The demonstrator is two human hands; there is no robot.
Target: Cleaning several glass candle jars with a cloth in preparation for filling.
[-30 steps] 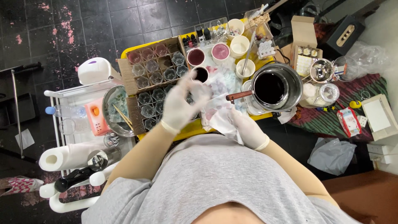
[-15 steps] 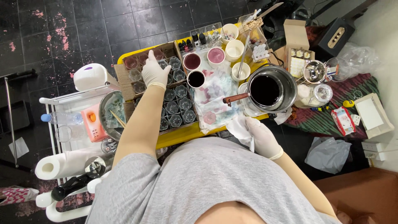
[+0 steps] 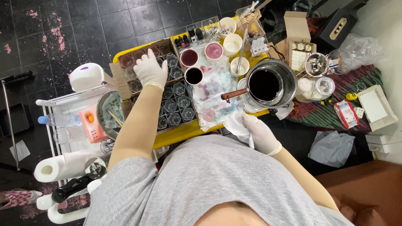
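**Left hand settles on the jar box while the right keeps the tissue**

Since half a second ago the left hand has barely shifted: it was already stretched out over the cardboard box of small glass jars, and now it lies flatter on the far rows, fingers loosely spread and bent down onto the jars there. Whether it has closed on 1 of them cannot be told, since the glove hides what is under the palm. 1 second ago both hands were together in front of the body, so the left has parted from the right and gone to the box.

Meanwhile the right hand stays near the body at the table's front edge, closed around a crumpled white tissue.

Just right of the box lies a stained cloth, with 2 cups of dark red liquid at its far-left side. Beside the cloth stands a steel saucepan holding dark liquid, its wooden handle pointing left over the cloth. All this rests on a yellow table.

As a judgement, the wiping seems paused and the jars are now the concern.
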